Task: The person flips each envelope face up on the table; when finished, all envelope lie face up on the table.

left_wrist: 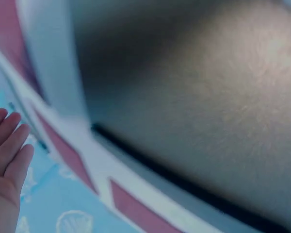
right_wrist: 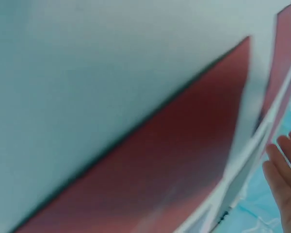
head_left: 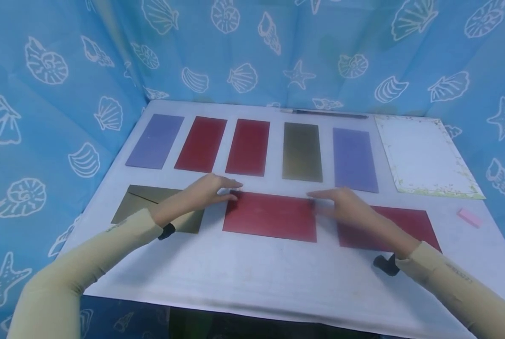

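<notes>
Red envelope between the hands: the middle red envelope [head_left: 269, 217] lies flat on the white tabletop [head_left: 244, 268], at the clock's centre; smooth paper, faint sheen, a plain oblong with crisp corners.
Its long axis: runs from 9 to 3 o'clock, the 3 o'clock end dipping slightly towards the near edge; which end is its top I cannot tell.
Left hand: the left hand [head_left: 210, 192] is at 10 o'clock, fingers stretched out and thumb parted from them, its tips at the envelope's far left corner; whether they touch, I cannot tell.
Right hand: the right hand [head_left: 349, 206] is at 3 o'clock, index finger extended towards the far right corner, motion-blurred; contact is unclear here too.
Gold, 9 o'clock: a gold envelope [head_left: 135, 205] under the left forearm, grainy and shimmering, a slanting flap edge across it.
Red, 3 o'clock: a second red envelope [head_left: 409, 223], oblong, laid sideways, partly covered by the right forearm.
Far row, 10 to 2 o'clock: purple envelope [head_left: 155, 141], two upright reds, a gold, another purple, long axes roughly towards 12.
Between 2 and 3: a white sheet [head_left: 424, 153] with a leafy printed border.
Further out, 3 o'clock: a pink block [head_left: 469, 217], small and rectangular.
</notes>
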`<state>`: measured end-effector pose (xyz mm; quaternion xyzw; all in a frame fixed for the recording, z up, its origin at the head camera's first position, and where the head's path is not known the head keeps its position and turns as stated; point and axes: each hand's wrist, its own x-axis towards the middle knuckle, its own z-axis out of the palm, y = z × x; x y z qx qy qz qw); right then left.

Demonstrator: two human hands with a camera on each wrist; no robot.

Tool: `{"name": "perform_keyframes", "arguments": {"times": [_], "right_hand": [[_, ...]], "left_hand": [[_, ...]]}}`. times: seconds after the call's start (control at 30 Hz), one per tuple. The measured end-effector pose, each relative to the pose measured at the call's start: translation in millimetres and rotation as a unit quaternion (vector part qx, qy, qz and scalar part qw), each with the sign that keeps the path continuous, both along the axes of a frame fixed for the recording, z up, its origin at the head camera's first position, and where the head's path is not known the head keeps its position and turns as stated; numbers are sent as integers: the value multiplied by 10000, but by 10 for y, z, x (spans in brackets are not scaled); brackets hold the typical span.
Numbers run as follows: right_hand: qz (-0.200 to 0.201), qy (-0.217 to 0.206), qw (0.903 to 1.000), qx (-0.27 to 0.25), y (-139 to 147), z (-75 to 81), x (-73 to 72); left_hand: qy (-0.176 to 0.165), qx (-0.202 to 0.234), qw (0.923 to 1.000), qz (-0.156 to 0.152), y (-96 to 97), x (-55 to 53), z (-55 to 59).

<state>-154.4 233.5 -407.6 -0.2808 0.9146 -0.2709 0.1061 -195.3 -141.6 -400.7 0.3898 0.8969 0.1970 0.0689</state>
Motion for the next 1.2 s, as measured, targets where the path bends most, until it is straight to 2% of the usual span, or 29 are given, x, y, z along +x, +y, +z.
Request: {"name": "perform_keyframes", "arguments": {"times": [0.17, 0.3, 0.47, 0.7, 0.83, 1.03, 1.2], "right_hand": [[329, -333, 9988, 141, 37, 95, 250], [818, -98, 9962, 264, 34, 56, 352], [1117, 183, 9932, 255, 37, -36, 370], [1139, 117, 9933, 185, 45, -85, 381], [1158, 151, 9930, 191, 53, -103, 383], [1023, 463, 9934, 229, 97, -7, 356], [475, -36, 9986, 209, 173, 166, 350]], "left_hand": [[-116, 56, 9990, -423, -51, 249, 53], [-128, -110, 9970, -756, -78, 433, -15], [13, -273, 9968, -750, -86, 527, -94], [-176, -284, 9971, -677, -106, 554, -105], [-113, -245, 9969, -742, -114, 553, -109], [106, -8, 9962, -864, -72, 442, -45], [38, 156, 9964, -834, 25, 302, 72]]}}
